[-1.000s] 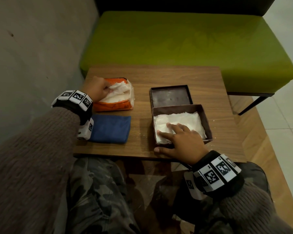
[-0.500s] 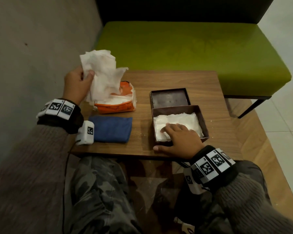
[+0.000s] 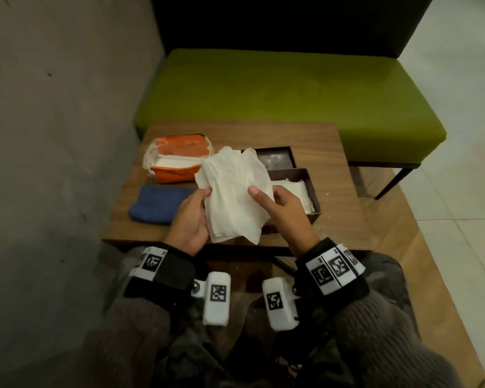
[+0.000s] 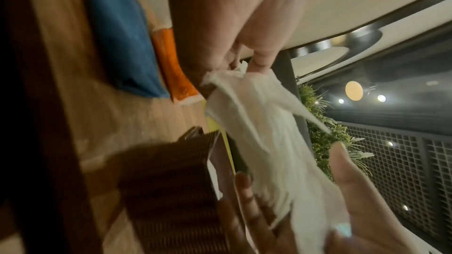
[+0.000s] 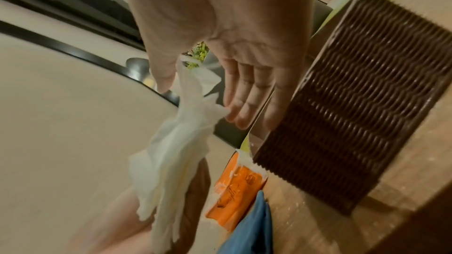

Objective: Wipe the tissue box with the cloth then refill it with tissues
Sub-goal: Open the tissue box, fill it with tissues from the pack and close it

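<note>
Holding a bunch of tissues [image 3: 234, 196] between both hands, we have it hanging just on the near-left side of the tissue box [image 3: 311, 189], partly over the box's left edge in the head view. Our left hand [image 3: 189, 222] pinches the bunch along its left border, thumb on top. Our right hand [image 3: 284, 212] takes the right border, thumb over the front and fingers [image 5: 247, 92] nearly straight behind it; the wrist view suggests a light pinch, not a firm one. The bunch's long axis runs from the near edge of the worktop [image 3: 336, 219] away from us, much as the box's open top does. The box sits open, with white tissues already lying inside, and its lid [image 3: 276, 159] rests just behind it. Our right hand is the nearer one to the box, so the coming move, as we judge it, is a short carry rightward and down. The blue cloth [image 3: 156, 204] lies well left of the box, with the orange tissue pack [image 3: 179, 163] behind it.
</note>
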`<state>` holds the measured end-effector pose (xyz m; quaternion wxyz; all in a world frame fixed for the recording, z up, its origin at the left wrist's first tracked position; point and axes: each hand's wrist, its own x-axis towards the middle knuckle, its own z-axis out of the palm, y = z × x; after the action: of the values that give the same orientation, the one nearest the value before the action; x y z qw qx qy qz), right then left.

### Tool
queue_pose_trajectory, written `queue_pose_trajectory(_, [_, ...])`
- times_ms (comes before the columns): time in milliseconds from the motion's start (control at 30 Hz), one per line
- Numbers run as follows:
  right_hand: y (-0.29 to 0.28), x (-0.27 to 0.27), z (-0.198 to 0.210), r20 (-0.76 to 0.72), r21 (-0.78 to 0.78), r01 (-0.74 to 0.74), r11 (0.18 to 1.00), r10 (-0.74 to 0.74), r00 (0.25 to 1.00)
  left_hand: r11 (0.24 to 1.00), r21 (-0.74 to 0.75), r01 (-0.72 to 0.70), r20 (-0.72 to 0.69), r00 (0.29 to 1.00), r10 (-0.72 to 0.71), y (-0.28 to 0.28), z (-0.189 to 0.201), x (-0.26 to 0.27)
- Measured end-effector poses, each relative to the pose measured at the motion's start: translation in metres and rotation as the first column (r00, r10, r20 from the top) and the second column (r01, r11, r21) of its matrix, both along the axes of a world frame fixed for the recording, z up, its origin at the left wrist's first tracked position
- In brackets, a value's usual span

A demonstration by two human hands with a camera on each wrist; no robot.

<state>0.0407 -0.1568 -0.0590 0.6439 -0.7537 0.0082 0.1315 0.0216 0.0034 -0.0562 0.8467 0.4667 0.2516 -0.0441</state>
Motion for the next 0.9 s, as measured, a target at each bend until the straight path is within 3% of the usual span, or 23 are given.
queue_pose_trajectory(100, [-0.009, -0.006, -0.005, 0.040, 0.044, 0.062, 0.997, -0.064, 0.997, 0.978, -0.201, 0.062, 0.003, 0.998, -0.063, -0.016, -0.001, -0.012])
queue_pose_trajectory(200, [-0.015, -0.013, -0.009, 0.148, -0.031, 0.092, 0.995, -0.087, 0.985, 0.962, -0.236, 0.135, 0.007, 0.990, -0.138, -0.027, -0.007, -0.018])
queue_pose_trajectory(400, [-0.025, -0.024, -0.013, 0.514, -0.266, 0.310, 0.913, -0.138, 0.847, 0.998, 0.015, 0.054, 0.041, 0.998, -0.054, -0.036, -0.017, -0.020])
queue_pose_trajectory(500, [-0.020, -0.030, -0.008, 0.627, -0.256, 0.349, 0.902, -0.120, 0.770, 0.990, 0.124, 0.066, 0.020, 0.997, -0.069, -0.037, -0.017, -0.020])
queue_pose_trajectory(633, [-0.007, -0.036, -0.001, 0.738, -0.348, 0.362, 0.865, 0.014, 0.674, 0.991, 0.086, 0.104, 0.013, 0.994, -0.106, -0.042, -0.014, -0.022])
queue_pose_trajectory(700, [-0.003, -0.040, -0.003, 0.710, -0.482, 0.297, 0.824, 0.169, 0.684, 0.990, -0.022, 0.140, 0.031, 0.990, -0.139, -0.046, -0.010, -0.023])
queue_pose_trajectory(800, [0.000, -0.047, -0.008, 0.603, -0.678, 0.234, 0.697, 0.345, 0.719, 0.972, -0.109, 0.207, 0.069, 0.977, -0.200, -0.046, -0.004, -0.025])
queue_pose_trajectory(900, [-0.006, -0.053, -0.007, 0.648, -0.623, 0.206, 0.755, 0.350, 0.677, 0.982, 0.010, 0.191, 0.045, 0.980, -0.191, -0.043, -0.006, -0.027])
